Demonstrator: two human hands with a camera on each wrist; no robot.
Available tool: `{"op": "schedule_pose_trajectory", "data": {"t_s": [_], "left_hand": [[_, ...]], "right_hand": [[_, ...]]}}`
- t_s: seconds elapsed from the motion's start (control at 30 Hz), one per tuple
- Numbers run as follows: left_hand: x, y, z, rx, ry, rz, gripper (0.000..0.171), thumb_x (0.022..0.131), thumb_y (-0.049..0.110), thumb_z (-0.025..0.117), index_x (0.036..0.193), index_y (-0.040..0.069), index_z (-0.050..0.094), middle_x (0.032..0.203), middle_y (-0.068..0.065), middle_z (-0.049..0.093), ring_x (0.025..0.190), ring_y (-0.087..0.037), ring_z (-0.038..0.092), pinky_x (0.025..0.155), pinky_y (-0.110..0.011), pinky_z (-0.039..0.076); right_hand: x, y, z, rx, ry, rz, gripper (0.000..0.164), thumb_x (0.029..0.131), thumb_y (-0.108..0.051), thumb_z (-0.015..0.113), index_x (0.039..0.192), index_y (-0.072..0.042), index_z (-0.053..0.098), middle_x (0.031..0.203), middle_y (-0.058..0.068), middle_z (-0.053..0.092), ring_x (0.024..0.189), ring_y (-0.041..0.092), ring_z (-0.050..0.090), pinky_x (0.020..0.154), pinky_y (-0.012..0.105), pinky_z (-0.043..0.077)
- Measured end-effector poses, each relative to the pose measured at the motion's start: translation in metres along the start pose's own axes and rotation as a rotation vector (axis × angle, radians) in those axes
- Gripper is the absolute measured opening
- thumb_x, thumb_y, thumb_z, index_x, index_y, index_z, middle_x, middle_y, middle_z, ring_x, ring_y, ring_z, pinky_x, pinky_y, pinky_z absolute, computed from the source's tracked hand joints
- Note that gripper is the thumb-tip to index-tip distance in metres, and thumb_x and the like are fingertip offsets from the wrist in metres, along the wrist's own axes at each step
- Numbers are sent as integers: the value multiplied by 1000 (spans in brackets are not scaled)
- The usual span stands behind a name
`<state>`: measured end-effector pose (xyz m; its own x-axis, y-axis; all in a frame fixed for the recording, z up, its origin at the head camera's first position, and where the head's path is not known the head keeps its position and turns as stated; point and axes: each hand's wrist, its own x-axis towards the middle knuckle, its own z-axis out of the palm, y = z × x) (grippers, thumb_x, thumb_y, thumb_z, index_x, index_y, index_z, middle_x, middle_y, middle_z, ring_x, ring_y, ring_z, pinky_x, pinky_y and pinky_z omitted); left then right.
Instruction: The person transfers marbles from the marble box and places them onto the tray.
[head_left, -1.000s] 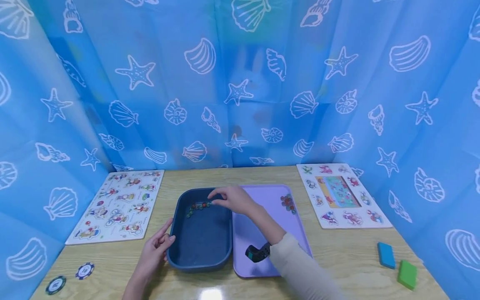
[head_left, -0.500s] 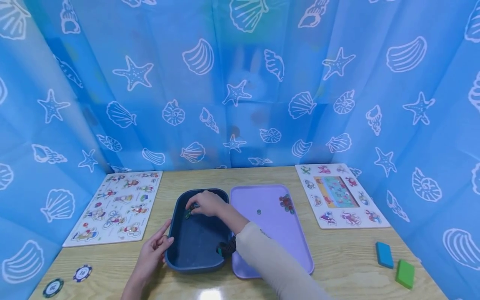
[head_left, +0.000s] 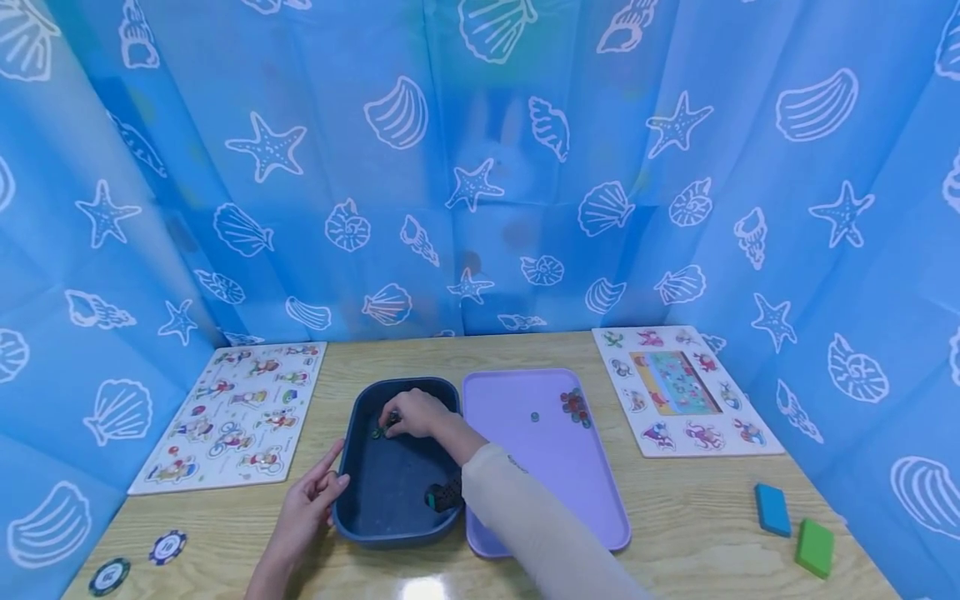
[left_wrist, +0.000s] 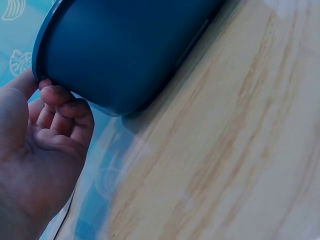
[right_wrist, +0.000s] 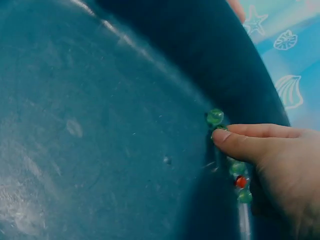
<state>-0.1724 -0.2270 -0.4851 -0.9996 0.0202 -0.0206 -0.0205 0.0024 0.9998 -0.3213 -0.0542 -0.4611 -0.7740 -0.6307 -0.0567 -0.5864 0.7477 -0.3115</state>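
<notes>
My left hand [head_left: 303, 504] grips the near-left rim of a dark blue bin [head_left: 397, 500], its fingers curled at the edge in the left wrist view. Inside the bin my right hand [head_left: 420, 414] reaches down at the far-left corner. Its thumb and index finger pinch a green marble [right_wrist: 220, 129]. Just past the fingertips lies another green marble [right_wrist: 215, 117]. Under the hand, a red marble [right_wrist: 241, 181] sits among green ones along the bin wall. On the purple tray [head_left: 540, 492] are a lone green marble [head_left: 535, 417] and a red and green marble cluster [head_left: 576, 406].
Puzzle boards stand flat on the wooden table: a picture board [head_left: 240, 412] at left and a sea-animal board [head_left: 682, 392] at right. Poker chips [head_left: 167, 547] lie front left. A blue block [head_left: 772, 509] and a green block [head_left: 815, 547] lie front right.
My right hand has moved left from over the bin's right rim down into its far-left corner. On the tray, the lone green marble has rolled right towards the cluster. My left hand keeps its place.
</notes>
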Motion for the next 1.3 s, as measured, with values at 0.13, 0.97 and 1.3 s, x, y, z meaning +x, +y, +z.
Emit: {"op": "schedule_pose_trajectory", "data": {"t_s": [0.13,0.97,1.3], "left_hand": [[0,0,0,4,-2,-5,55,89,16,55,139,11,33,63,6,40,43,-5,37,42,-18,35],[0,0,0,57,33,-49,57,88,21,57,139,14,33,64,5,40,44,-6,37,43,-18,36],[1,0,0,41,30,-21,57,88,21,57,139,13,33,63,5,39,44,-6,36,42,-18,35]], "right_hand": [[-5,-1,-9,-17,24,-51,15,79,-38,64,93,-30,67,97,-15,61,84,4,55,76,22,44],[-134,113,-27,223,282,8,13,79,-23,68,91,-19,68,51,-7,36,47,6,30,45,20,28],[-146,133,-12,214,274,76,14,77,-21,69,91,-19,68,51,-8,35,46,5,29,45,19,28]]}}
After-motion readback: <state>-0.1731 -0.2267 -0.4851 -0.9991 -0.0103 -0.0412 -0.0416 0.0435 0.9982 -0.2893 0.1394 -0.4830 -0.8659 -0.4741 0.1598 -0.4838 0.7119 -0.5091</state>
